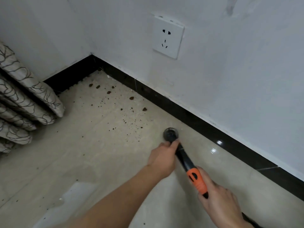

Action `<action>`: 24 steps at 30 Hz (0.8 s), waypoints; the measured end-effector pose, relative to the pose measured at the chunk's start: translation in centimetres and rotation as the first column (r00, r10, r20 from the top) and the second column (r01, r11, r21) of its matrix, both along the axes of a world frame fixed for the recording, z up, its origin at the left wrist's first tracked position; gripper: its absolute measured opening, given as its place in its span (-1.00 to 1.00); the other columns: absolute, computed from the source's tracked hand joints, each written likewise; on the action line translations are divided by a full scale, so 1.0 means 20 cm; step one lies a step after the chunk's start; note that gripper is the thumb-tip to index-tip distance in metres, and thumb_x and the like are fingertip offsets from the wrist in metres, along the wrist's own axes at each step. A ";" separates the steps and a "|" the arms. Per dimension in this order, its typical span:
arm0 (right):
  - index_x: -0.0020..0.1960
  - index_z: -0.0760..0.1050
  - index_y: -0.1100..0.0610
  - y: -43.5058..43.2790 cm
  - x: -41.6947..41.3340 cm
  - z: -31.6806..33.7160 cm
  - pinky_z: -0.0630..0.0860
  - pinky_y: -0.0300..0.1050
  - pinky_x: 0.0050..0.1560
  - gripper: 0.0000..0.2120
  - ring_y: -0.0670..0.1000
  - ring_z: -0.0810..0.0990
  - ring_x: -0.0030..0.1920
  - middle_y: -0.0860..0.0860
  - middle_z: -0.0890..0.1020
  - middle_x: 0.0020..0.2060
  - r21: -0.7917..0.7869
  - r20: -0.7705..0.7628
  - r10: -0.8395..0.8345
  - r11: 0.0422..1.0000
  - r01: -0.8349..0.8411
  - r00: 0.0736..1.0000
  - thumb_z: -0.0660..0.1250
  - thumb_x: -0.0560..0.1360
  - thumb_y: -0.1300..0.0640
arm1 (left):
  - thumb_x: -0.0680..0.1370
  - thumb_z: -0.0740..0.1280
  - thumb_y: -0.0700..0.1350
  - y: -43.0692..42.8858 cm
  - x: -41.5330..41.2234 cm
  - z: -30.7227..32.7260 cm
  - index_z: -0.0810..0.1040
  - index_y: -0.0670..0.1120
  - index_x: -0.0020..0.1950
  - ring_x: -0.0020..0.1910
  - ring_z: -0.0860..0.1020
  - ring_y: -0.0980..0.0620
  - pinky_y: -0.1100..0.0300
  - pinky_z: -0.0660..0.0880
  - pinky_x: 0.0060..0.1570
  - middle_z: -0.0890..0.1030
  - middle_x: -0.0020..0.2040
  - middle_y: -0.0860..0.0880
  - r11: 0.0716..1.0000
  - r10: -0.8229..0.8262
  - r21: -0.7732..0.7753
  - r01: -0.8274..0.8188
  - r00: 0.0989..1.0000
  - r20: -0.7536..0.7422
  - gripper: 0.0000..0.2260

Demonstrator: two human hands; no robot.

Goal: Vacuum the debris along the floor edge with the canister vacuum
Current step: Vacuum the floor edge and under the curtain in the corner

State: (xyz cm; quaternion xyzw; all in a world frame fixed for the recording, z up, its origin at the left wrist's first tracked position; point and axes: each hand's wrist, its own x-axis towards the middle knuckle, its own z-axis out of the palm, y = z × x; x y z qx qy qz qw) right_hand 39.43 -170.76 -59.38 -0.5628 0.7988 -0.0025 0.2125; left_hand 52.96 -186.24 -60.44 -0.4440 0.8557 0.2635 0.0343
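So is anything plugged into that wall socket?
No, the wall socket shows only bare slots, with no plug or cord in it.

The vacuum hose (250, 222) runs off the bottom edge, curtain (24, 96) off the left

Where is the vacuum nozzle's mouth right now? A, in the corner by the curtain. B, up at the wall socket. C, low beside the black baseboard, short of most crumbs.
C: the nozzle sits low near the baseboard, and the debris lies beyond it toward the corner.
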 end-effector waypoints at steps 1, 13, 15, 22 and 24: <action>0.41 -0.35 -0.31 0.01 -0.05 0.01 0.45 -0.12 -0.07 -0.24 0.00 0.64 -0.03 -0.14 0.59 0.05 -0.006 -0.027 -0.060 0.998 0.060 0.998 0.20 0.52 -0.16 | 0.56 0.20 -0.17 -0.01 -0.10 0.00 0.06 0.05 0.57 0.22 0.41 -0.14 0.00 0.43 0.09 0.41 0.33 -0.11 0.999 -0.041 0.033 0.041 0.999 0.004 -0.39; 0.46 -0.35 -0.32 -0.04 0.02 0.02 0.41 -0.18 -0.07 -0.22 -0.04 0.61 0.01 -0.13 0.55 0.15 0.138 0.117 0.261 0.951 -0.276 0.958 0.19 0.53 -0.16 | 0.50 0.23 -0.11 -0.11 0.19 0.12 0.50 0.01 0.18 0.02 0.56 -0.13 0.10 0.48 -0.04 0.59 0.05 -0.09 0.997 -0.068 -0.024 0.073 0.984 0.165 -0.74; 0.47 -0.36 -0.29 -0.09 0.11 0.00 0.45 -0.14 0.00 -0.22 -0.03 0.61 0.04 -0.10 0.53 0.21 0.151 0.147 0.333 0.923 -0.354 0.931 0.18 0.55 -0.15 | 0.50 0.23 -0.09 -0.09 0.36 0.12 0.49 0.02 0.20 0.01 0.56 -0.12 0.12 0.48 -0.05 0.60 0.04 -0.08 0.999 -0.033 0.000 0.034 0.979 0.201 -0.72; 0.48 -0.14 -0.25 -0.37 0.08 -0.05 0.52 -0.05 -0.06 -0.32 0.03 0.61 -0.07 -0.08 0.61 0.01 -0.065 0.036 0.163 0.985 -0.161 0.986 0.23 0.56 -0.07 | 0.58 0.21 -0.15 -0.27 0.25 0.04 -0.08 0.01 0.59 0.21 0.42 -0.15 0.02 0.43 0.02 0.36 0.39 -0.13 1.000 0.015 -0.022 -0.011 0.978 0.208 -0.33; 0.48 -0.06 -0.22 -0.47 0.04 -0.05 0.55 -0.03 -0.13 -0.34 0.02 0.59 -0.17 -0.06 0.60 -0.10 -0.086 0.055 0.097 0.992 -0.092 0.994 0.27 0.55 -0.02 | 0.57 0.23 -0.16 -0.31 0.14 0.03 -0.15 0.00 0.59 0.25 0.37 -0.16 0.01 0.41 0.03 0.28 0.44 -0.14 1.000 0.027 -0.009 -0.026 0.983 0.182 -0.28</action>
